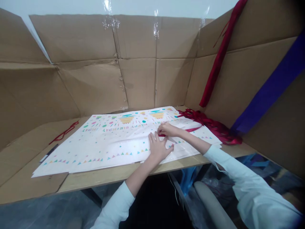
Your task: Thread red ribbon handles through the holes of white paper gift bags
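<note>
White sheets (78, 143) printed with "HAPPY BIRTHDAY", cakes, stars and small flags lie stacked across the table. My left hand (157, 149) rests on them with its fingers spread, the fingertips close to my right hand. Closed in a pinch, my right hand (167, 129) has a dark red ribbon (162, 135) at its fingertips, low over the print. Another stretch of red ribbon (194, 128) shows beyond my right wrist. My fingers hide part of the ribbon.
A bundle of red ribbons (214, 126) lies at the right. Cardboard walls (140, 79) enclose the table, with a red ribbon strip (218, 60) and a purple strip (269, 92) hanging at right. At left lie red cord (64, 132) and a marker (49, 153).
</note>
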Motion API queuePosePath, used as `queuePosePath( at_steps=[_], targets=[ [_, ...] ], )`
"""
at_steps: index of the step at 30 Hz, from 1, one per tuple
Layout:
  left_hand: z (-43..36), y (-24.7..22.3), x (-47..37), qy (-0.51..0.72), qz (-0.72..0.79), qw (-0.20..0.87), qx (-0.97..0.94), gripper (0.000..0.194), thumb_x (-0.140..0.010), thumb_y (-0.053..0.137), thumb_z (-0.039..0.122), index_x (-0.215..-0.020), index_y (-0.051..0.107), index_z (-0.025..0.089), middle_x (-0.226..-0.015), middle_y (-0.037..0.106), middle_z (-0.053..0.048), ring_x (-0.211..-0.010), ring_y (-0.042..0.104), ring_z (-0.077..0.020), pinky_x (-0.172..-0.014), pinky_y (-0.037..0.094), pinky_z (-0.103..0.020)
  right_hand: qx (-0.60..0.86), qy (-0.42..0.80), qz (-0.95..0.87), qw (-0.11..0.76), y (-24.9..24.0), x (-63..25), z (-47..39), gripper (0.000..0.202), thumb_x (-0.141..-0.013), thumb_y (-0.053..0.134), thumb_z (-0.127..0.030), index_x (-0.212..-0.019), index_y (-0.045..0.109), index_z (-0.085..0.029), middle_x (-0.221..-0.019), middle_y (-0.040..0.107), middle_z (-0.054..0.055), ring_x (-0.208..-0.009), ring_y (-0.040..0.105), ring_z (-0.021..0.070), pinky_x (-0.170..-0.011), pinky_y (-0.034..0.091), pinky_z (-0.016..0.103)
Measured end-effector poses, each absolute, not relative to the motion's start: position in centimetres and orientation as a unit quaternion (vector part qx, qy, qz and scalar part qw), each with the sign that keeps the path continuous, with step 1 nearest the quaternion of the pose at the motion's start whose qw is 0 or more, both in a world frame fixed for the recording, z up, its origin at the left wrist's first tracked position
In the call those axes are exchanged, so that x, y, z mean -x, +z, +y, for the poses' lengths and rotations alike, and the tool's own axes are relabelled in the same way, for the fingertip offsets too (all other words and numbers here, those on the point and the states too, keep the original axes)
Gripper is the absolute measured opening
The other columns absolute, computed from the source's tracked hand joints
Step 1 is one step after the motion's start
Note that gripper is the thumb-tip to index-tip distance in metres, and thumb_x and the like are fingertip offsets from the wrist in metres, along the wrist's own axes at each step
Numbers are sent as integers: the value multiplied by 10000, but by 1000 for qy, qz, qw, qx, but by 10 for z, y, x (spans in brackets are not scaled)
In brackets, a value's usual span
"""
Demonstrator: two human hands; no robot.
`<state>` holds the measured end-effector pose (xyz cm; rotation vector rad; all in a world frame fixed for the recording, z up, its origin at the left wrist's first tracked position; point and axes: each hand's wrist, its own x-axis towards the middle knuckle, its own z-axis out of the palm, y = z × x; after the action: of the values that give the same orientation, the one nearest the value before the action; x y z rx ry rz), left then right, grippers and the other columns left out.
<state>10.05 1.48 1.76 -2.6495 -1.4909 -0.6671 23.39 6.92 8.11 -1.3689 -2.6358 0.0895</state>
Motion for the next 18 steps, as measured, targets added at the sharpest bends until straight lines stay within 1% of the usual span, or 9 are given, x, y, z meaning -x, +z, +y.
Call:
queuePosePath(
  at_steps=[3, 5, 8, 10, 12, 15, 18],
  targets=[
    [16, 18, -103, -223, -507, 19, 832, 576, -799, 375, 627, -1181, 593, 255, -1332, 364, -151, -1245, 261, -417, -1024, 111, -552, 450, 46, -883, 126, 75, -221, 68, 144, -782, 511, -84, -782, 646, -132, -820, 630, 64, -858, 516, 186, -802, 325, 278],
    [16, 20, -103, -224, -522, 16, 823, 550, -818, 357, 611, -1150, 614, 255, -1310, 384, -161, -1227, 293, -408, -1016, 137, -548, 445, 66, -880, 150, 73, -225, 66, 143, -788, 509, -100, -807, 647, -132, -832, 631, 61, -848, 523, 175, -793, 348, 261],
    [16, 23, -104, -229, -528, 2, 818, 510, -842, 331, 589, -1221, 548, 325, -1342, 356, -144, -1240, 280, -413, -998, 162, -556, 474, 86, -861, 165, 75, -252, 66, 121, -779, 541, -159, -826, 652, -140, -826, 631, 49, -786, 539, 160, -752, 372, 248],
    [16, 22, -104, -232, -527, -9, 818, 526, -840, 318, 603, -1279, 478, 360, -1386, 301, -136, -1263, 229, -436, -990, 158, -572, 519, 96, -836, 149, 77, -279, 66, 120, -754, 590, -216, -816, 657, -138, -795, 628, 45, -733, 544, 154, -688, 379, 237],
    [17, 20, -104, -234, -524, -10, 819, 550, -835, 306, 619, -1305, 439, 367, -1410, 264, -134, -1277, 179, -456, -988, 146, -583, 558, 103, -812, 133, 78, -309, 64, 140, -726, 628, -259, -786, 664, -138, -771, 627, 43, -707, 549, 153, -650, 379, 230],
    [17, 15, -104, -242, -517, 6, 821, 551, -838, 301, 616, -1322, 409, 375, -1420, 252, -130, -1287, 148, -460, -997, 126, -579, 589, 105, -787, 152, 78, -346, 60, 137, -730, 620, -260, -773, 675, -143, -804, 643, 47, -741, 563, 157, -686, 393, 233],
    [18, 12, -104, -243, -512, 25, 823, 546, -843, 302, 607, -1329, 395, 376, -1418, 266, -123, -1291, 162, -442, -1004, 117, -572, 595, 106, -773, 192, 76, -362, 53, 135, -743, 596, -250, -781, 687, -159, -861, 653, 50, -804, 570, 167, -755, 397, 245]
  ],
)
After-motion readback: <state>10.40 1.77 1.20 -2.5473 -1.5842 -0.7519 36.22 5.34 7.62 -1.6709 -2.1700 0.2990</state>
